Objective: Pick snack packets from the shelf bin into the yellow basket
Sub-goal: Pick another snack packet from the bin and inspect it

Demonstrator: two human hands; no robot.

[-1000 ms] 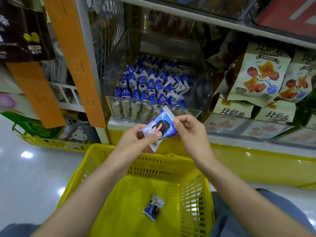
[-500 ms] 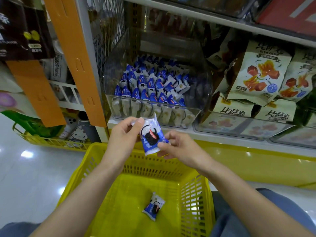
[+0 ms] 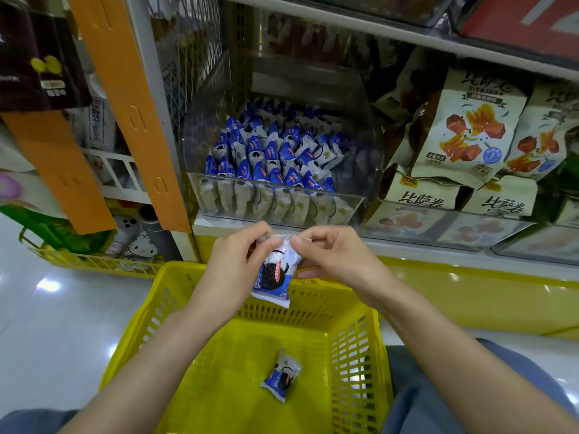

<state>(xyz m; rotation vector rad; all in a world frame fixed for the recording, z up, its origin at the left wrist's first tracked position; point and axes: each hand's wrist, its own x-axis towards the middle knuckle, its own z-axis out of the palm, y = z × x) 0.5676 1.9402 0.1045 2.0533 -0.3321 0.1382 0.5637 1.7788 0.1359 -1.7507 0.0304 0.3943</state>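
A blue-and-white cookie snack packet [image 3: 275,277] hangs upright over the far rim of the yellow basket [image 3: 354,355]. My left hand [image 3: 235,270] and my right hand [image 3: 338,258] both pinch its top edge. A second packet [image 3: 282,375] of the same kind lies on the basket floor. On the shelf just beyond my hands stands the clear plastic bin [image 3: 282,211], holding several rows of the same packets.
Cream snack bags [image 3: 466,130] fill the shelf to the right of the bin. An orange shelf post [image 3: 125,98] rises at the left, with a lower yellow wire basket [image 3: 94,261] of goods behind it. My knees in blue trousers flank the basket.
The packet came down from in front of the bin and turned from slanted to upright. Both hands shifted their grip to its top edge, above the basket's far rim.
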